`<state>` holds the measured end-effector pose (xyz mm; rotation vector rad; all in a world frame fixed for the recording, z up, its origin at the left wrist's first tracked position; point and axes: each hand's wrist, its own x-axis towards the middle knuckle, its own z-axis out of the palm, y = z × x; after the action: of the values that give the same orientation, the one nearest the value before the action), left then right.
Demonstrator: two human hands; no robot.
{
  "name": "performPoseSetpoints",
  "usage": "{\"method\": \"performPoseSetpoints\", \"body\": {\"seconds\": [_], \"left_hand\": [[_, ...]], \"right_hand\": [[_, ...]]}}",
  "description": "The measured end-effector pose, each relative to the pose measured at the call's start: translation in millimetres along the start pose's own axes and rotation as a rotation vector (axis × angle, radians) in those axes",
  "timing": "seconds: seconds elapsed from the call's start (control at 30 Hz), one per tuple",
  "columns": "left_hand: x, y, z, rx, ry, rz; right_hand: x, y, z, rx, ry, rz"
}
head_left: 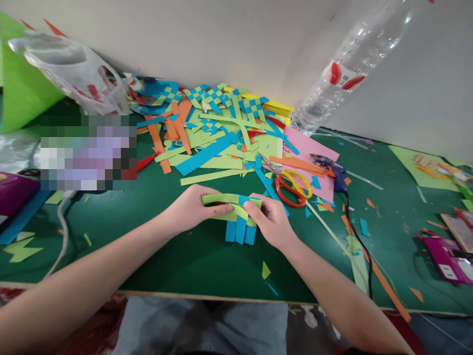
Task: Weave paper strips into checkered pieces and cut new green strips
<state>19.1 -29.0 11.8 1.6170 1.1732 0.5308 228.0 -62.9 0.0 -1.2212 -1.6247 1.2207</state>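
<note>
Woven paper strips (pixel 240 230) seem light and easily creased, best held where left hand (pixel 191 209) and right hand (pixel 276 223) pinch their sides.

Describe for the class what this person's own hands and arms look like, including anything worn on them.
The left hand and right hand are ungloved, and no ring, watch or bracelet shows. The left forearm and right forearm are bare, with no sleeve in view.

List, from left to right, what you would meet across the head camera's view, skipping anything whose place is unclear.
Purple box at the left edge, grey cable, left hand, woven paper, right hand, plastic bottle, purple box at the right edge.
</note>
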Motion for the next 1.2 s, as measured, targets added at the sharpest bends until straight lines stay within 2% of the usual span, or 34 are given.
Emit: {"method": "performPoseSetpoints", "body": {"seconds": [0.1, 0.47, 0.63, 0.87, 1.07, 1.2], "left_hand": [[0, 1, 0.0, 0.013, 0.004, 0.002], [-2, 3, -0.2, 0.068, 0.046, -0.007], [-2, 1, -1.2, 0.080, 0.053, -0.029], [0, 0, -2.2, -0.014, 0.030, -0.095], [2, -6, -2.0, -0.059, -0.007, -0.071], [2, -8, -2.2, -0.088, 0.049, -0.093]], "right_hand": [[-1, -1, -1, 0.021, -0.005, -0.001], [1, -1, -1, -0.137, 0.008, -0.077], [1, 0, -3, -0.168, 0.007, -0.041], [4, 3, -5, -0.089, 0.030, 0.023], [4, 5, -5, -0.052, 0.029, 0.051], [6, 7, -6, 0.013, 0.012, 0.070]]}}
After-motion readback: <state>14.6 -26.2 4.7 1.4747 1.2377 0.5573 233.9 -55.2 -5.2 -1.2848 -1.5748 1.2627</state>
